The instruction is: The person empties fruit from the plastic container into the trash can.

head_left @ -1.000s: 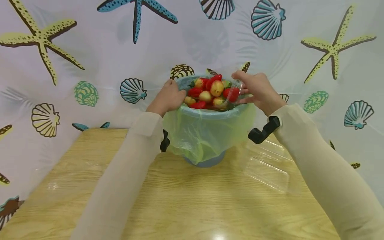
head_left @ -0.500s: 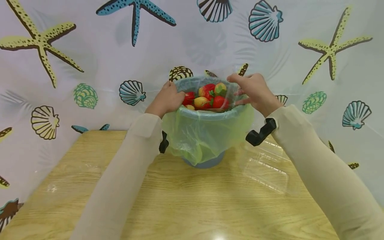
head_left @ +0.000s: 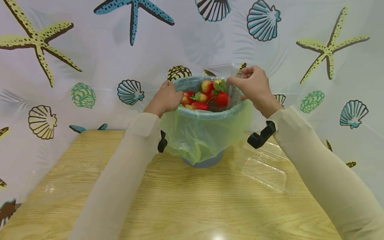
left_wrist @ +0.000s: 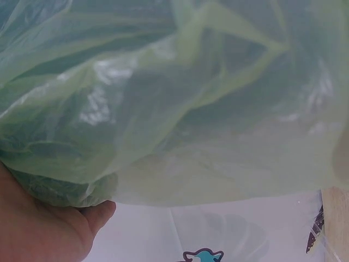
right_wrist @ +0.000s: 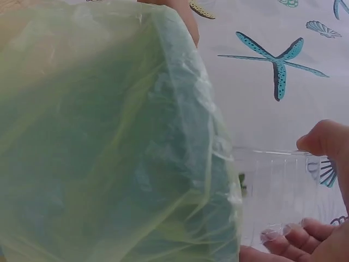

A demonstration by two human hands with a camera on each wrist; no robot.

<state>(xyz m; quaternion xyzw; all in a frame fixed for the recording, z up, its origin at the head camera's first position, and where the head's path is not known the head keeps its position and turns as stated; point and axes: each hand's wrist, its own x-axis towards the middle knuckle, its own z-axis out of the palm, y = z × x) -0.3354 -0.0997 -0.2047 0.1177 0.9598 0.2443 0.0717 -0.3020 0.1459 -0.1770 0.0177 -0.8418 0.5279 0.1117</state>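
Note:
In the head view, a blue bin lined with a thin yellow-green bag stands on the table. My left hand grips its rim on the left, over the bag's edge. My right hand holds a clear plastic box, tilted over the bin's mouth on the right. Red and yellow strawberries with green leaves lie at the mouth; which are in the box and which in the bin I cannot tell. In the right wrist view, the thumb and fingers hold the clear box by its end.
On the wooden table, a clear plastic tray or lid lies right of the bin. Another faint clear piece lies at the left. A white curtain printed with starfish and shells hangs directly behind.
The heap of strawberries at the bin's mouth has sunk and shifted. The clear box in my right hand has tilted up, and that hand's fingers have shifted on it. My left hand stays put.

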